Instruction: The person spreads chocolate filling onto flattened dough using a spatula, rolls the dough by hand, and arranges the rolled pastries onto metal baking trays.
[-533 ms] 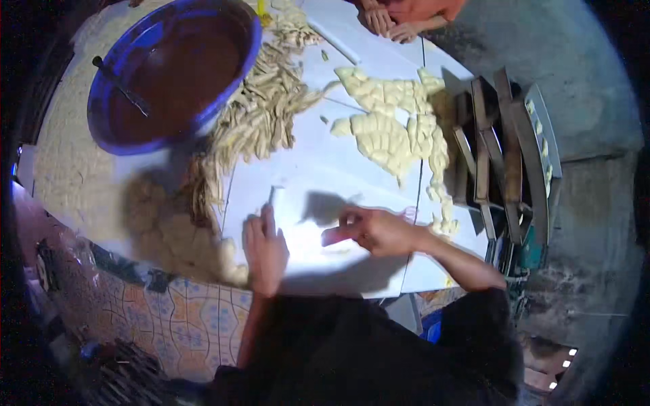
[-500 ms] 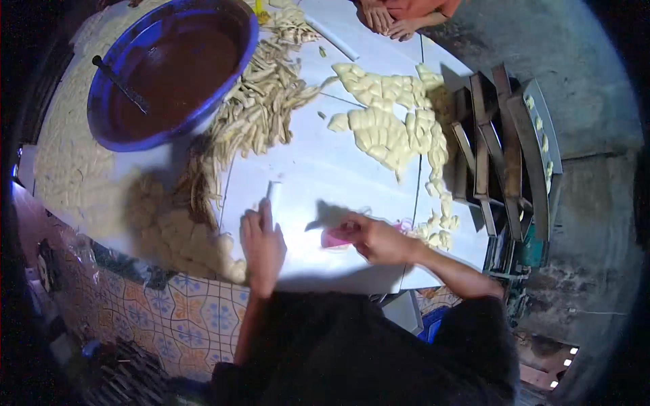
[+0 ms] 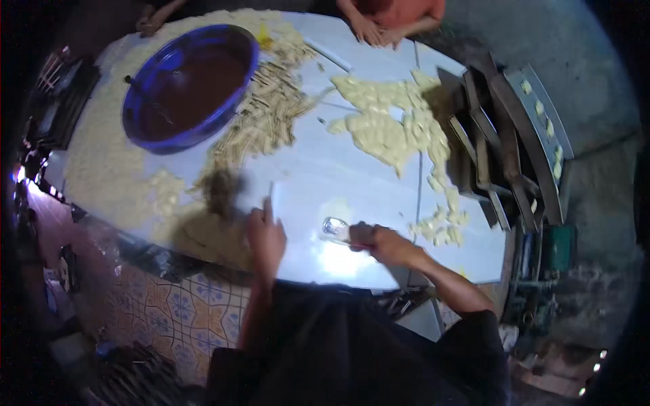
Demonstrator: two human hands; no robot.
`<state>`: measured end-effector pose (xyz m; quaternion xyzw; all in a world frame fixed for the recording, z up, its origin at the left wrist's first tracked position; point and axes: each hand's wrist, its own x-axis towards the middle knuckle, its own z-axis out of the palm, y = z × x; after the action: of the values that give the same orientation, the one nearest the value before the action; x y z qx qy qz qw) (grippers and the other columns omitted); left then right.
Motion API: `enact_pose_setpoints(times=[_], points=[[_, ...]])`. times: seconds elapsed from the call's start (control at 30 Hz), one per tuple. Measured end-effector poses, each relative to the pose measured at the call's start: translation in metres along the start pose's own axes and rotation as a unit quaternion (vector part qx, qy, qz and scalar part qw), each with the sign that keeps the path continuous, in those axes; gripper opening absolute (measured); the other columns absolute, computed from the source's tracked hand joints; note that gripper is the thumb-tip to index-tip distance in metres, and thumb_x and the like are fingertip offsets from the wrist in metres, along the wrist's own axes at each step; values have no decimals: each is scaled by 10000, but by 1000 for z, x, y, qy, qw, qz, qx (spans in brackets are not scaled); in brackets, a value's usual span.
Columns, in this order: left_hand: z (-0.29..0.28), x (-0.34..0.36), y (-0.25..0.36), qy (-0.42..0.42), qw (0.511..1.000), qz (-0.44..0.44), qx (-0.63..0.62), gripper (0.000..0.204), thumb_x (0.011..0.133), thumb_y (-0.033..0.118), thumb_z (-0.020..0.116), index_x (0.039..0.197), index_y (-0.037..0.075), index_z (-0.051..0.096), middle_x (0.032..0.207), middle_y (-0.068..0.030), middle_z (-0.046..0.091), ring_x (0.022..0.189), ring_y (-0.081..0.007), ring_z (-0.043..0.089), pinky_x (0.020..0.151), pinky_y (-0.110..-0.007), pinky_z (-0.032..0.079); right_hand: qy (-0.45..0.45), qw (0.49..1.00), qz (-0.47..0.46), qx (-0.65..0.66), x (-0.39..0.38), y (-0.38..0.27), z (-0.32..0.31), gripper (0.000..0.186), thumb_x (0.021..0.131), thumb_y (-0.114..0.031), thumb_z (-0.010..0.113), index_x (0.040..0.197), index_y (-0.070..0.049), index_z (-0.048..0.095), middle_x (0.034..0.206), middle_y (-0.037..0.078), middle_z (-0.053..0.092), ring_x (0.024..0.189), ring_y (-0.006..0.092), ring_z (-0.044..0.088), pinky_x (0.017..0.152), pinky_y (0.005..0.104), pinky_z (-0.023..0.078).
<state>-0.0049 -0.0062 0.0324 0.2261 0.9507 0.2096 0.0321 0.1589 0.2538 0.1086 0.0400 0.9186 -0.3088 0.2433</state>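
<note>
My right hand [image 3: 382, 244] is closed around a small tool with a shiny, silvery rounded end [image 3: 335, 227], held just over the white tabletop [image 3: 305, 250]. Its exact kind is too blurred to tell. My left hand [image 3: 266, 237] rests at the near edge with its index finger stretched along a short white rod [image 3: 275, 192], the other fingers curled at its lower end. Flat pale dough pieces [image 3: 379, 139] lie beyond my right hand. Brownish strips [image 3: 261, 115] are heaped beyond my left hand.
A blue tub [image 3: 150, 143] of brown liquid stands at the far left. Metal trays [image 3: 504, 128] lean on edge at the right. Another white rod [image 3: 328, 54] lies farther back. Other people's hands [image 3: 379, 35] rest on the far edge. More pale dough [image 3: 101, 162] covers the left side.
The view has shifted. In my right hand the tool's tip showed pink before and shows silvery now. Another person's hand has come into view at the far left.
</note>
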Motion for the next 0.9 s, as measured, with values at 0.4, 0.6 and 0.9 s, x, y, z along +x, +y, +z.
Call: enact_pose_setpoints(times=[0.4,0.6,0.9], points=[[-3,-30,7,110,993,-8,42,508,860,65,583,1358,-9,519,1079,-209,563,1077,-395,523,920,-492,429,366,906,-212,21,243,-90,-72,209,798,-54,658,990,23,691,1051,221,685,1032,415,634,874,484,516],[-9,-20,9,115,993,23,-2,552,850,61,603,1382,-33,491,1067,-197,530,1049,-384,509,886,-505,422,220,877,-413,-108,310,-135,-3,238,772,-69,662,1003,-33,703,1039,114,689,1032,313,619,929,432,496],[6,-25,-2,62,997,-27,21,719,842,168,710,1493,38,433,1254,-218,502,1181,-410,474,1031,-510,390,144,923,-314,-168,306,-130,-7,214,720,-173,697,864,-18,666,877,182,701,903,373,666,825,480,548]])
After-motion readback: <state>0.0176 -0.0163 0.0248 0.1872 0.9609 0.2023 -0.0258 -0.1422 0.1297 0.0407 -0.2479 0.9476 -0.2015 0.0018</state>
